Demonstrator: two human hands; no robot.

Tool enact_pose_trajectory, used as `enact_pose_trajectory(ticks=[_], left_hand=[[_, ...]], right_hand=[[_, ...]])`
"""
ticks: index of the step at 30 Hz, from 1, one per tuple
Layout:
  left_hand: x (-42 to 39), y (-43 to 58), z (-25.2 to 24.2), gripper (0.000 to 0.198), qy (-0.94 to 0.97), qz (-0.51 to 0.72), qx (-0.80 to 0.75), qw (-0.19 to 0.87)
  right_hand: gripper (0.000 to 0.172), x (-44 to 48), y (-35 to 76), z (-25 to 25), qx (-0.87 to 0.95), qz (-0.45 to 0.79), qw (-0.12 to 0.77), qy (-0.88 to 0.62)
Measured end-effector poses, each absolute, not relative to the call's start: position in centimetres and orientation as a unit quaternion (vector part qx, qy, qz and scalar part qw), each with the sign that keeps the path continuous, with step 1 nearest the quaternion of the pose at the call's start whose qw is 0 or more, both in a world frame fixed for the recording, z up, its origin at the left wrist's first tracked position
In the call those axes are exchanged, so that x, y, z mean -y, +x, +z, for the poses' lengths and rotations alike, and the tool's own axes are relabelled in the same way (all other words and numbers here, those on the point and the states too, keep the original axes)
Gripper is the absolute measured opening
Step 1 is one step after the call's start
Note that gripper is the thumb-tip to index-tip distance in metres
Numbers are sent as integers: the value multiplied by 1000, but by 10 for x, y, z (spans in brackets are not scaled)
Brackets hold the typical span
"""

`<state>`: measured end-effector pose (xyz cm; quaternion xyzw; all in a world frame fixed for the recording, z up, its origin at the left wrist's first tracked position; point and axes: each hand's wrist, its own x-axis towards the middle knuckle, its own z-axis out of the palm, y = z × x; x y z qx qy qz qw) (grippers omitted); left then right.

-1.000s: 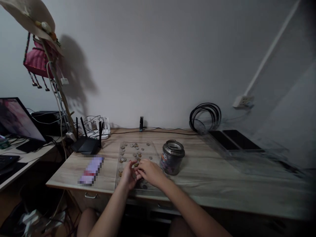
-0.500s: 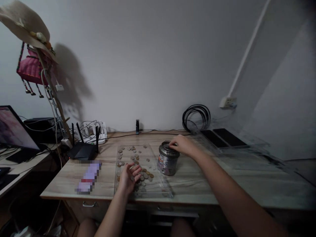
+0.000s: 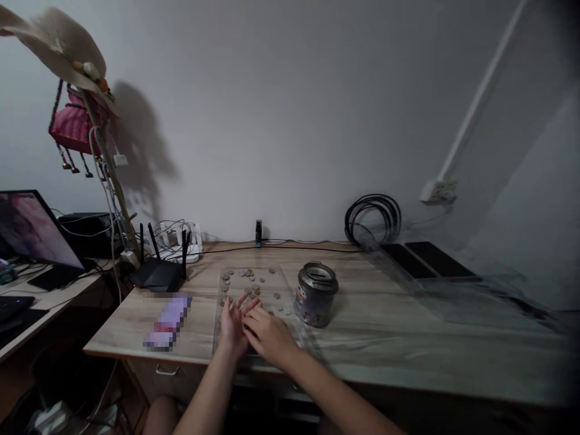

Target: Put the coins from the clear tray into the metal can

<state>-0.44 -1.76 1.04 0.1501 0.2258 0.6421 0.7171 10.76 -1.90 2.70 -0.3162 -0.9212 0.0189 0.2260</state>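
Spreading my left hand (image 3: 234, 326) open over one tray (image 3: 283, 284) of coins (image 3: 247, 273) too small for counting, I am laying my right hand (image 3: 268, 336) against it, though I cannot tell its grip; one tin (image 3: 317, 294) is standing beside.

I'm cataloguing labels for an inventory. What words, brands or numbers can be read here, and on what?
No text is readable.
Tin beside the clear tray: printed wrap, too blurred to read.
Flat item left of the tray: pixelated.
Monitor screen: only a blur.
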Motion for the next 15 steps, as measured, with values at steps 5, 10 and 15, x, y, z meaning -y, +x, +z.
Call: enact_pose_trajectory(ticks=[5, 10, 15], left_hand=[[18, -4, 9, 56, 164, 612, -200, 748], [17, 1, 6, 54, 214, 600, -225, 737], [17, 11, 5, 51, 327, 513, -328, 723]], right_hand=[[21, 7, 114, 19, 928, 22, 202, -312], [25, -28, 173, 60, 862, 2, 338, -379], [23, -84, 238, 102, 825, -93, 291, -476]])
